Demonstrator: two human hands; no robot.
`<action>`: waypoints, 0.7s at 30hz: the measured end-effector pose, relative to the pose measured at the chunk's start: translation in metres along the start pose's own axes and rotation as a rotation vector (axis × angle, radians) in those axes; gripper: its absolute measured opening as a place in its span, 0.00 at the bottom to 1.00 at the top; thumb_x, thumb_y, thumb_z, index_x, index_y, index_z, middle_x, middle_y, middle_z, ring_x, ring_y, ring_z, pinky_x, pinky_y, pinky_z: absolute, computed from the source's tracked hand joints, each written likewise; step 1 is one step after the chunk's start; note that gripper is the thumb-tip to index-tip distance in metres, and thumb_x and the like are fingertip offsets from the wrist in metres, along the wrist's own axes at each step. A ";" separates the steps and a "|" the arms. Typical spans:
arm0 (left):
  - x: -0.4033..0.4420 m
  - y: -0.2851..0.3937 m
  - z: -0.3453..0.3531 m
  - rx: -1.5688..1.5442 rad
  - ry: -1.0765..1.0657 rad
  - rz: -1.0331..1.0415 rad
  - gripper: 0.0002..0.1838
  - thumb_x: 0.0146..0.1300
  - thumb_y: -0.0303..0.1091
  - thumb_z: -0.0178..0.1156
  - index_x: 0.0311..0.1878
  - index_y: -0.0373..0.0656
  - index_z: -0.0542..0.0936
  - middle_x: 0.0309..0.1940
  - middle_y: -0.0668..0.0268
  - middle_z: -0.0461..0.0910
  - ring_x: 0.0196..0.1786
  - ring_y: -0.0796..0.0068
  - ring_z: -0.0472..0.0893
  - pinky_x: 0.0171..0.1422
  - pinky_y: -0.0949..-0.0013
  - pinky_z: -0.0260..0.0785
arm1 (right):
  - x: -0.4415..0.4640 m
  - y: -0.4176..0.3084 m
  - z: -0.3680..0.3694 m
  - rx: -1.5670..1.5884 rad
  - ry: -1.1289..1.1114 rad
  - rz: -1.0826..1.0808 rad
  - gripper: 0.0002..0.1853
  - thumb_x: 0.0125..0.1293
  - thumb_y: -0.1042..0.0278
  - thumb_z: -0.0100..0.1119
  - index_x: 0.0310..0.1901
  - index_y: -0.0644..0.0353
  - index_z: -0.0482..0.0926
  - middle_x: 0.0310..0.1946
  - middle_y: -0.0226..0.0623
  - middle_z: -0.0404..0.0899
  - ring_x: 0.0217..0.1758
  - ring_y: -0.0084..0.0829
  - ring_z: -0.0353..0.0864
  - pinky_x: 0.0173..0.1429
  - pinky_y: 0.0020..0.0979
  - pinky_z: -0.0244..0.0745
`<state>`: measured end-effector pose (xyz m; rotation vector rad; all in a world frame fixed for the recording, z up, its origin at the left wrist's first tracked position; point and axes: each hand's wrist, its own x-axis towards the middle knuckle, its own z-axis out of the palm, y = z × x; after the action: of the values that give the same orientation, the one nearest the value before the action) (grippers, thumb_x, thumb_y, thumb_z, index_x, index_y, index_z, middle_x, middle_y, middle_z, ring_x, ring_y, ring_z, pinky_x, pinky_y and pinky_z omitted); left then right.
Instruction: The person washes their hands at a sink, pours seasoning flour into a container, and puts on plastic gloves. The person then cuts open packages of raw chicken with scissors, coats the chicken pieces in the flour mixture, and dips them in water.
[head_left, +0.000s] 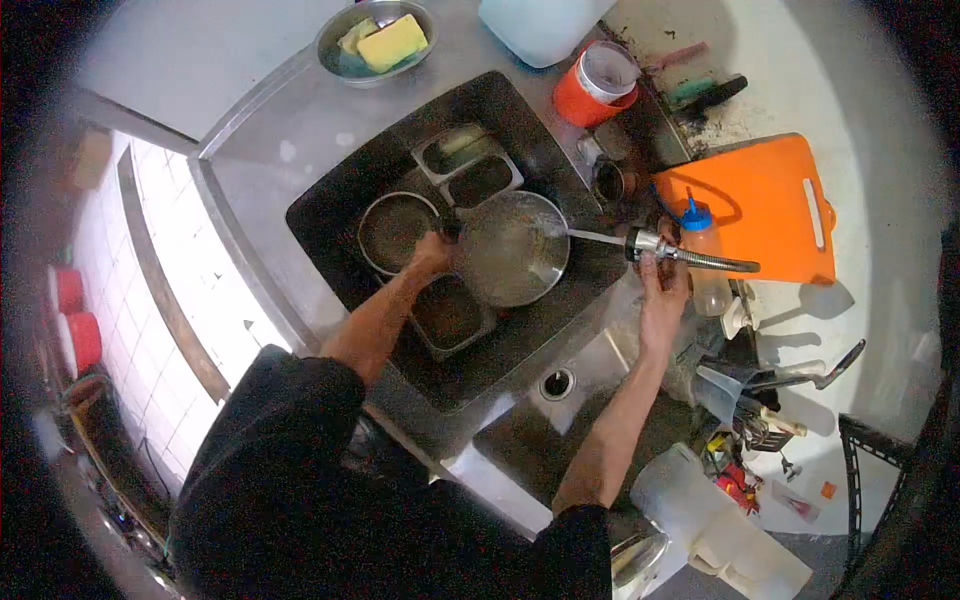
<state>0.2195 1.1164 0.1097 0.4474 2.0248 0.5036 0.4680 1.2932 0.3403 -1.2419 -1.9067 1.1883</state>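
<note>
Left hand: closed around the handle of the pan; this hand [432, 252] is well apart from the other, over the sink's left half.
Right hand: clamped on the sprayer [645, 243], just beyond the sink's right edge; the hand [663, 288] is near the bottle.
Drain: the drain hole [557, 383] lies off the near right edge of the sink, in a lower basin.
Near tin: the rectangular tin [450, 315] sits inside the sink, partly under the left forearm and near the pan's rim.
Pan: the round pan [512, 250] is in the middle of the sink, water from the sprayer striking its right side; a strip of dark sink floor shows between its rim and the right wall.
Pot: the round pot [396, 230] stands left of the pan in the sink.
Sink: the dark sink [350, 170] shows its floor at the far left corner, with tabletop [250, 180] along its left edge.
Far tins: two joined-looking tins [482, 182] lie inside the sink, beyond the pan.
Bottle: the blue-capped bottle [703, 245] stands right of the sink, in front of the orange board [760, 215].
Bowl: the metal bowl [330, 45] with sponges [392, 43] sits beyond the sink's far left edge.
Red tub: the tub [580, 103] is beyond its far right edge.
</note>
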 end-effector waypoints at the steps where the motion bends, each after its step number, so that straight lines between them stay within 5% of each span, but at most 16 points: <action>1: 0.008 -0.012 -0.006 -0.044 -0.013 0.017 0.25 0.61 0.44 0.68 0.51 0.30 0.80 0.44 0.49 0.83 0.47 0.58 0.84 0.50 0.56 0.76 | -0.004 0.003 0.000 -0.003 0.005 -0.001 0.25 0.72 0.61 0.61 0.66 0.61 0.70 0.53 0.33 0.75 0.55 0.24 0.73 0.59 0.27 0.71; 4: 0.013 -0.041 -0.032 -0.190 -0.047 0.059 0.25 0.63 0.45 0.67 0.51 0.30 0.80 0.41 0.53 0.85 0.42 0.63 0.85 0.48 0.58 0.75 | -0.009 0.015 0.004 0.013 0.078 -0.075 0.26 0.72 0.60 0.61 0.67 0.61 0.69 0.52 0.31 0.76 0.54 0.24 0.73 0.56 0.28 0.72; 6: -0.007 -0.050 -0.060 -0.375 0.074 0.382 0.22 0.67 0.44 0.64 0.51 0.33 0.81 0.40 0.60 0.85 0.38 0.70 0.84 0.45 0.62 0.75 | -0.009 0.015 0.008 0.142 0.136 0.062 0.27 0.71 0.60 0.61 0.68 0.60 0.69 0.52 0.31 0.76 0.54 0.25 0.74 0.56 0.31 0.74; 13: -0.120 -0.071 -0.166 -0.558 0.183 0.455 0.20 0.71 0.42 0.60 0.56 0.36 0.80 0.45 0.61 0.84 0.44 0.75 0.82 0.51 0.70 0.74 | -0.009 0.003 0.004 0.190 0.002 0.067 0.29 0.70 0.57 0.62 0.66 0.63 0.69 0.54 0.37 0.78 0.57 0.30 0.76 0.61 0.34 0.73; 18: -0.202 -0.130 -0.216 -0.760 0.377 0.406 0.21 0.72 0.45 0.59 0.57 0.39 0.79 0.46 0.59 0.84 0.46 0.70 0.84 0.55 0.65 0.76 | -0.056 0.015 0.023 0.324 0.233 0.091 0.32 0.71 0.51 0.60 0.68 0.62 0.65 0.53 0.39 0.75 0.55 0.31 0.78 0.64 0.35 0.71; 21: -0.242 -0.173 -0.233 -0.806 0.588 0.326 0.18 0.70 0.47 0.60 0.49 0.41 0.81 0.38 0.62 0.82 0.40 0.76 0.82 0.42 0.71 0.73 | -0.089 0.021 0.031 0.475 0.259 0.170 0.24 0.71 0.50 0.59 0.57 0.62 0.72 0.42 0.35 0.77 0.44 0.26 0.78 0.51 0.31 0.75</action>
<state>0.1093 0.8084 0.3002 0.1227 2.0617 1.7268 0.4880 1.2040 0.3089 -1.2337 -1.2575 1.3883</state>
